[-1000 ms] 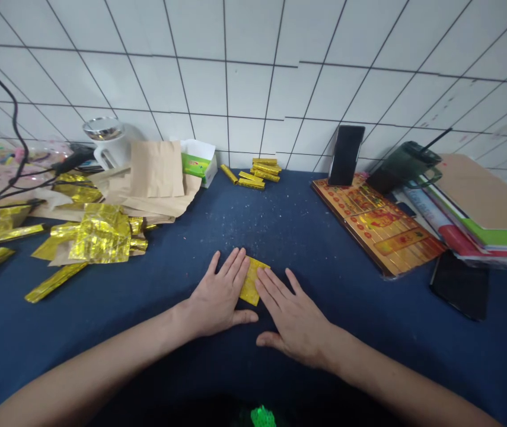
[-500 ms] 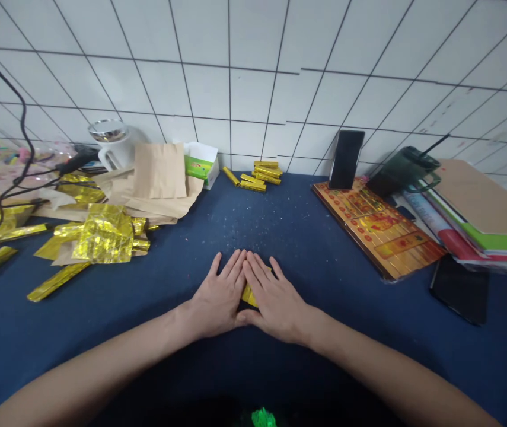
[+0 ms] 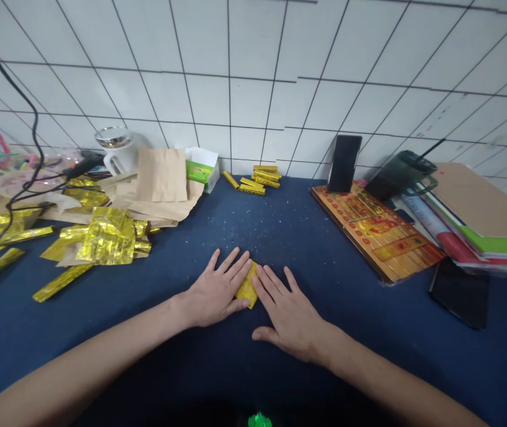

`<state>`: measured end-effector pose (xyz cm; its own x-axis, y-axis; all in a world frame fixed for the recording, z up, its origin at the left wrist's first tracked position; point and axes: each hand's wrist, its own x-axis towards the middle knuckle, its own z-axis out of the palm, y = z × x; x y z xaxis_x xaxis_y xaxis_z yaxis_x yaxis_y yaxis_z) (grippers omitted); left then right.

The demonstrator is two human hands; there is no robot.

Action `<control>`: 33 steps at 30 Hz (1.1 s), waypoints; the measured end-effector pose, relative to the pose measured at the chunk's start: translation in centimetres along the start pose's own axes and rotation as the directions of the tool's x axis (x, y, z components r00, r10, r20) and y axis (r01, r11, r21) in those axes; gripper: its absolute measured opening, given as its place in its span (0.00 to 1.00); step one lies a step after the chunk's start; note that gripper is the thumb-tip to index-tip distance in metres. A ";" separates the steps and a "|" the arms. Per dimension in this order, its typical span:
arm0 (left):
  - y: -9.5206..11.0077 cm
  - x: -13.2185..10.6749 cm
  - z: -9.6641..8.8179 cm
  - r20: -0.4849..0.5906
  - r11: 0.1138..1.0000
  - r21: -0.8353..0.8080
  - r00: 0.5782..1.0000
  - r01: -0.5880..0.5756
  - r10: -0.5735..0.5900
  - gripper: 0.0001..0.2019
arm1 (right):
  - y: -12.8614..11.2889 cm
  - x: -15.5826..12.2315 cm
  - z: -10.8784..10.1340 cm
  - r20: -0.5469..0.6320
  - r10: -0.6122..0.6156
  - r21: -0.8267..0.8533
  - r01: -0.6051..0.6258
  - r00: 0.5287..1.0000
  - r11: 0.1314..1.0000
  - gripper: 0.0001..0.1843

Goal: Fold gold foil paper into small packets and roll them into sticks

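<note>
A small folded piece of gold foil paper (image 3: 247, 287) lies on the dark blue table cover (image 3: 302, 249) in front of me. My left hand (image 3: 215, 292) lies flat with spread fingers, its fingertips and thumb resting on the paper's left edge. Flat beside it is my right hand (image 3: 289, 314), fingers stretched out and touching the paper's right edge. Most of the paper shows between the two hands.
Crumpled gold foil sheets (image 3: 104, 237) and rolled gold strips (image 3: 60, 282) lie at the left with brown paper bags (image 3: 162, 178). Folded gold bars (image 3: 257, 178) sit by the wall. A decorated board (image 3: 380, 228), phones (image 3: 460, 290) and stacked books (image 3: 480, 219) fill the right.
Half a second ago my hands were pressed together over the paper, hiding nearly all of it. They have slid apart sideways, and the gold paper shows between them again.
</note>
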<state>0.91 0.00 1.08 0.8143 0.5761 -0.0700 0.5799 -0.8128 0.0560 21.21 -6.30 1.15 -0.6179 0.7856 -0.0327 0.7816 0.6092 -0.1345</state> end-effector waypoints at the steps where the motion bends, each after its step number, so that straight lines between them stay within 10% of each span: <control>1: -0.4 0.2 -0.2 0.014 1.000 -0.003 1.000 -0.015 0.015 0.32 | 0.0 -0.1 0.0 0.001 0.000 0.006 0.000 1.000 1.000 0.45; 11: -4.7 3.8 -2.3 0.088 0.969 0.101 0.972 -0.226 0.218 0.27 | -0.9 0.1 0.2 -0.012 0.102 0.041 -0.102 0.995 0.994 0.45; 18: -0.1 2.5 -4.1 -0.123 0.972 0.236 0.992 -0.010 0.040 0.29 | -1.5 0.3 0.0 -0.006 0.160 0.022 -0.159 0.987 0.987 0.43; 22: 2.3 0.5 -2.5 -0.059 0.997 0.073 0.998 -0.025 0.030 0.36 | -1.7 0.5 -0.1 0.004 0.167 0.037 -0.167 0.986 0.985 0.40; 33: 0.7 -0.2 0.0 -0.038 0.976 -0.171 0.991 -0.136 0.131 0.47 | 1.2 0.8 -4.4 0.039 0.055 0.309 -0.064 0.998 0.949 0.28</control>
<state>1.16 -0.72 1.18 0.8838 0.4672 -0.0242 0.4593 -0.8568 0.2342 22.02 -4.42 5.32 -0.5771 0.8129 -0.0786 0.7548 0.4942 -0.4313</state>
